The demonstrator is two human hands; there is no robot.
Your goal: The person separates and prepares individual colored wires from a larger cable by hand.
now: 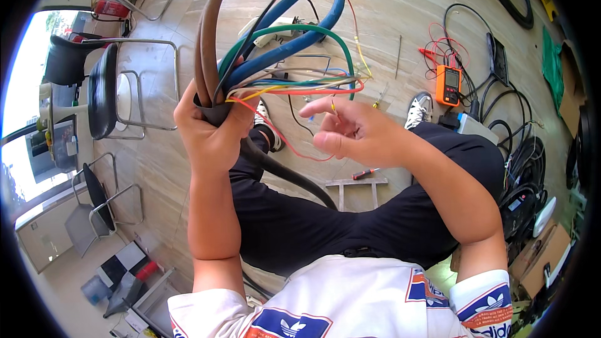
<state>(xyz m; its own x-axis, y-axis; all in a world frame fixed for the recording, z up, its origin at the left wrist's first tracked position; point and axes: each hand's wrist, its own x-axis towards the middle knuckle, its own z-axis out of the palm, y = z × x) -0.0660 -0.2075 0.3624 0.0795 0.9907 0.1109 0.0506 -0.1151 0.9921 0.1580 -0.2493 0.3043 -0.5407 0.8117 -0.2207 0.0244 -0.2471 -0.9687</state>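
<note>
My left hand grips a thick black cable sheath near its cut mouth. Out of it rise thick brown wires, a thick blue wire bent into loops, a green wire and a bundle of thin coloured wires. The black cable runs down from this hand between the legs. A thin red wire sags across to my right hand, whose curled fingers appear to hold it; a small yellow-and-red piece shows by the index finger. My right thumb and index finger are apart.
On the tiled floor lie an orange multimeter with leads, a screwdriver by a metal frame, and a thin rod. Coiled black cables fill the right side. Chairs stand on the left.
</note>
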